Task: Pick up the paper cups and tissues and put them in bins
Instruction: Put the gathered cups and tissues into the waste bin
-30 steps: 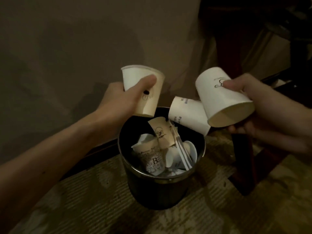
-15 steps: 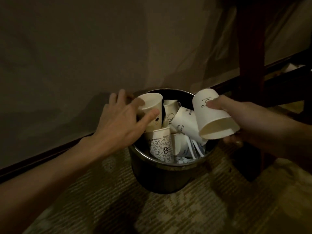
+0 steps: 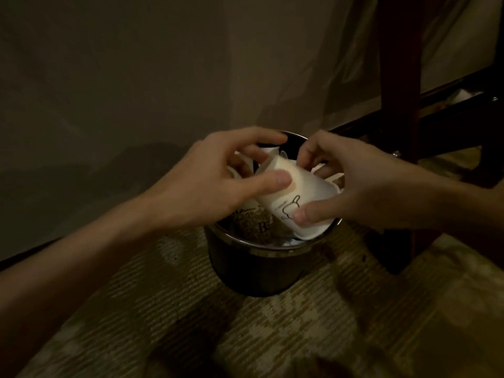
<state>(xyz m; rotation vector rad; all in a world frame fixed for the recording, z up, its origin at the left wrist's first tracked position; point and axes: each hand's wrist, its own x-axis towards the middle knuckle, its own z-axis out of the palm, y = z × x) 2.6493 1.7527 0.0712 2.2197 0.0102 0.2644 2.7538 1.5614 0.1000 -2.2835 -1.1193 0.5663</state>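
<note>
Paper cup (image 3: 300, 196), one, in grip of left hand (image 3: 207, 186) and right hand (image 3: 368, 186); one bin (image 3: 259, 268).

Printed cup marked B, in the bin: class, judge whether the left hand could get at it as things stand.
Probably not yet. The white cup, gripped by the left hand and right hand, lies tilted across the bin over the printed cup, leaving only part of its side showing.

The left hand (image 3: 215, 184) reaches in from the lower left of the frame, the right hand (image 3: 373, 186) from the right edge. They meet at mid-frame, fingers curled, both thumbs pressed on one tilted cup (image 3: 302, 189) held between them.
</note>
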